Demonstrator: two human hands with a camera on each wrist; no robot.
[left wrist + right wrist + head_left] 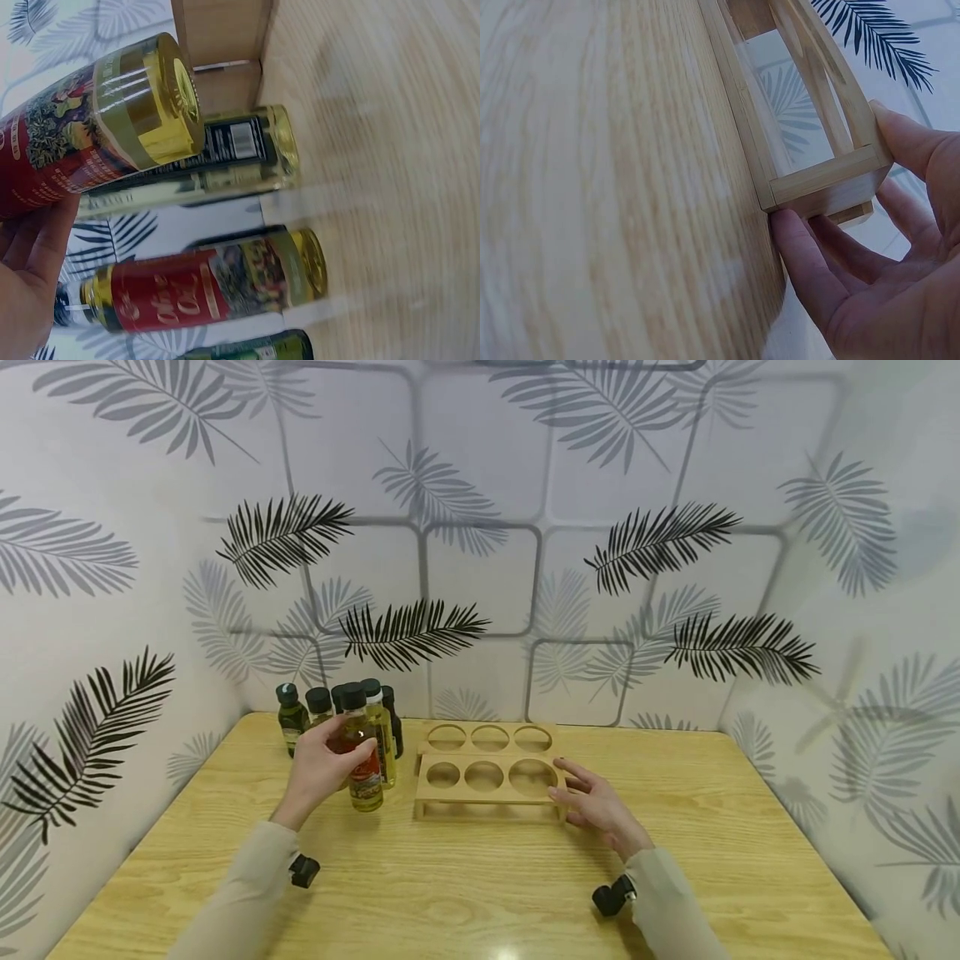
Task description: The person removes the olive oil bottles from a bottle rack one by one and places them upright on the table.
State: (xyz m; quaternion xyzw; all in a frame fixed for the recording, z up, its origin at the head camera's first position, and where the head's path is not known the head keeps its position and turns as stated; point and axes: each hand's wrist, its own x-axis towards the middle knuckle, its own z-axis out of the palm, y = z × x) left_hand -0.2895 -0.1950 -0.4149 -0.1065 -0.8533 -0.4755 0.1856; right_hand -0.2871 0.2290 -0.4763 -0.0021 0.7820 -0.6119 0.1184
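My left hand (321,764) grips an olive oil bottle (366,781) with a red label and dark cap around its upper part. In the left wrist view this bottle (112,124) is tilted, its glass base showing. To the right stands a two-tier wooden bottle rack (487,796) with round holes in both tiers; no bottles stand in it. My right hand (596,806) holds the rack's right end, fingertips on the upper tier's edge and at the lower corner of the end piece (829,184) in the right wrist view.
Behind my left hand stand several more bottles: a small green one (292,727), a clear one with yellow oil (384,743), a dark one (397,731) and another red-labelled olive oil bottle (172,292). A patterned wall (480,585) backs the wooden table (465,885).
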